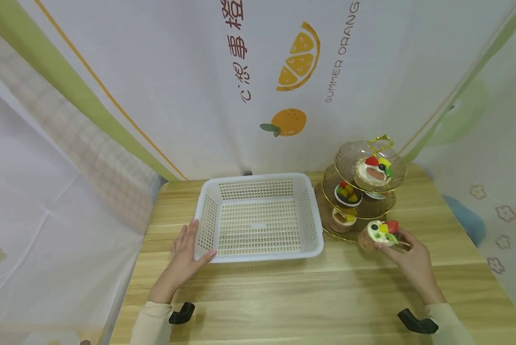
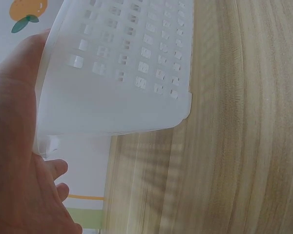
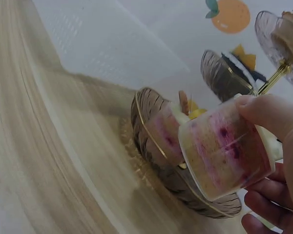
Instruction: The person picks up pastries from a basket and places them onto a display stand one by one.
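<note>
My right hand [image 1: 413,258] pinches a small dessert cup [image 1: 379,234] topped with cream, a strawberry and other fruit. In the right wrist view, pink and cream layers show through the cup's [image 3: 227,146] clear side, my thumb near its top edge. It is at the front right of a three-tier stand [image 1: 372,211] with gold rims. My left hand [image 1: 182,251] rests on the near left corner of a white plastic basket [image 1: 258,258]. Its thumb lies over the front rim and its spread fingers over the left side. The basket holds nothing.
On the stand's top tier sits a cream-and-fruit tart [image 1: 372,172]. A dark fruit tart [image 1: 347,194] is on the middle tier, and another dessert cup [image 1: 342,220] stands on the bottom one. A printed cloth [image 1: 189,96] hangs behind the wooden table [image 1: 275,306].
</note>
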A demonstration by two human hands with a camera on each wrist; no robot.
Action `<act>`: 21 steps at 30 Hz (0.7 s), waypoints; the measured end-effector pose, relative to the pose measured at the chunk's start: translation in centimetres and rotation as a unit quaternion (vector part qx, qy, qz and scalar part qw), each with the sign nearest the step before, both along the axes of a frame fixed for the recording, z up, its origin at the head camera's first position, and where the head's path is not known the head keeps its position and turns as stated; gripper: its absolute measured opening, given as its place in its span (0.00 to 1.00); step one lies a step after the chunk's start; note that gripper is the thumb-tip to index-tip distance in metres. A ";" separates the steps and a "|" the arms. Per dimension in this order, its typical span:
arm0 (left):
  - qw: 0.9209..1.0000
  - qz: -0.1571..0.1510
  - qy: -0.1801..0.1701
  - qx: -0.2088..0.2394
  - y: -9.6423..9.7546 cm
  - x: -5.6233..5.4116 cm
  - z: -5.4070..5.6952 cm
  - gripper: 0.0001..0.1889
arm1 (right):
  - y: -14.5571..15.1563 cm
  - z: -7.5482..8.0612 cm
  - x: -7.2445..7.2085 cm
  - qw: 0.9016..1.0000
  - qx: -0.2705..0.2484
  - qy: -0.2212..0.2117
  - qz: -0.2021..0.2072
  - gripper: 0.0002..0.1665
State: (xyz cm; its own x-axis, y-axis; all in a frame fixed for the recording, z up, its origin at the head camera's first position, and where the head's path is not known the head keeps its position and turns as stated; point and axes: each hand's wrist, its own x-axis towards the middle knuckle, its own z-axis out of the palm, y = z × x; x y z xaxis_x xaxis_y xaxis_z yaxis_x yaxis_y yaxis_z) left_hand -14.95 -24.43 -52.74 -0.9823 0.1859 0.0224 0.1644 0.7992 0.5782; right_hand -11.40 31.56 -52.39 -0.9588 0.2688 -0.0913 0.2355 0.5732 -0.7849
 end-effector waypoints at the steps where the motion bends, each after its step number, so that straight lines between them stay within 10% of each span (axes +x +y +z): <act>1: 1.000 -0.001 -0.002 0.001 0.0 0.0 0.0 0.54 | 0.1 -0.2 -0.2 1.000 -0.001 -0.004 -0.001 0.48; 21: 1.000 0.001 -0.009 -0.001 0.1 -0.2 -0.1 0.55 | 0.4 -1.3 -3.1 0.998 0.048 0.042 0.016 0.49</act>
